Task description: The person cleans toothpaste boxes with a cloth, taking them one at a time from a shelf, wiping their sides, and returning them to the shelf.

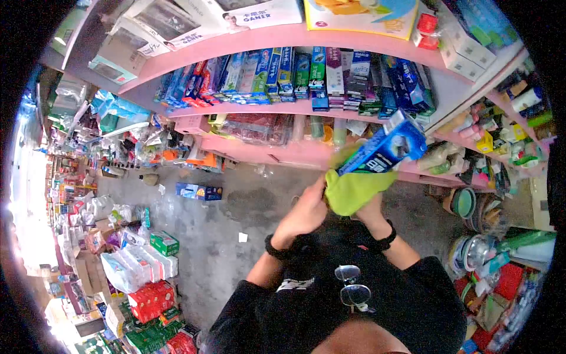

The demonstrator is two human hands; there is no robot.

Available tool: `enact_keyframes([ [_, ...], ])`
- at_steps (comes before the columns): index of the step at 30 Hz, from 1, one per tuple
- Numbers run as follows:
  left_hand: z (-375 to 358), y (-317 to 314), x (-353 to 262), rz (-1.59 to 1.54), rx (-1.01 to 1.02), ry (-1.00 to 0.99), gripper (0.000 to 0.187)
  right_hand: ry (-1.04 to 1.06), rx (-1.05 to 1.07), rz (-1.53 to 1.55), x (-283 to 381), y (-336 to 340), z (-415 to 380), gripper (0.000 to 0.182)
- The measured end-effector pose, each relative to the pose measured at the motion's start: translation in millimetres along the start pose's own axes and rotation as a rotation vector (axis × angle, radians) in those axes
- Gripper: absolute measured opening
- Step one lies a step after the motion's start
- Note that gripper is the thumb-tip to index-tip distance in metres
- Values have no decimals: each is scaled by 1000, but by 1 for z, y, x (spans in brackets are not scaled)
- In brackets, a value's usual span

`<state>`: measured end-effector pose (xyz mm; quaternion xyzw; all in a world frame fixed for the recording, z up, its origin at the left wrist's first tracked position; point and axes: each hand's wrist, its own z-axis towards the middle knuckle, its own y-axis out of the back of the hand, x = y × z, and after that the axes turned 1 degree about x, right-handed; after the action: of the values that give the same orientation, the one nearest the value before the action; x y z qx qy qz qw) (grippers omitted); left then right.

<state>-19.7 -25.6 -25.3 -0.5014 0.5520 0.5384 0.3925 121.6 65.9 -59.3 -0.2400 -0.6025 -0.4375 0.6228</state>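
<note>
In front of my chest is a blue toothpaste box (392, 144), tilted up to the right, with a lime-green cloth (356, 192) around its lower end. My left hand (308, 206) is closed at the cloth's left edge, fingers curled against it. My right hand (370, 211) comes from below and grips the cloth, most of its fingers hidden behind the fabric. Part of the cloth is blurred. Beyond the box, a packed row of toothpaste boxes (277, 74) stands on a pink shelf (259, 110).
An upper shelf (253, 40) carries larger cartons. Lower down, a pink ledge (247, 147) holds wrapped goods. A blue carton (199, 191) lies on the grey floor (236, 206). White packs (138, 265) are stacked at left; basins (463, 203) and shelved goods stand at right.
</note>
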Motion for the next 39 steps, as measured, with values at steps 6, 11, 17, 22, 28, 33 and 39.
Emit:
enact_keyframes([
  [6, -22, 88, 26, -95, -94, 51, 46, -98, 295, 106, 11, -75, 25, 27],
  [11, -19, 142, 31, -114, 10, 263, 40, -227, 392, 23, -7, -128, 28, 29],
  [17, 21, 168, 45, -187, -44, 206, 37, -140, -41, -311, -41, -149, 14, 34],
  [22, 86, 154, 59, -298, -100, -27, 35, -142, -144, -353, -23, -124, 0, 32],
  [28, 200, 138, 56, -629, -221, 185, 32, -279, -417, -288, -9, -73, -6, 35],
  [33, 326, 151, 166, 545, -390, -357, 34, -350, -664, -38, -51, -15, -23, 36],
  [39, 286, 147, 104, 1197, -374, -319, 23, -306, -805, 356, -53, 29, -20, 34],
])
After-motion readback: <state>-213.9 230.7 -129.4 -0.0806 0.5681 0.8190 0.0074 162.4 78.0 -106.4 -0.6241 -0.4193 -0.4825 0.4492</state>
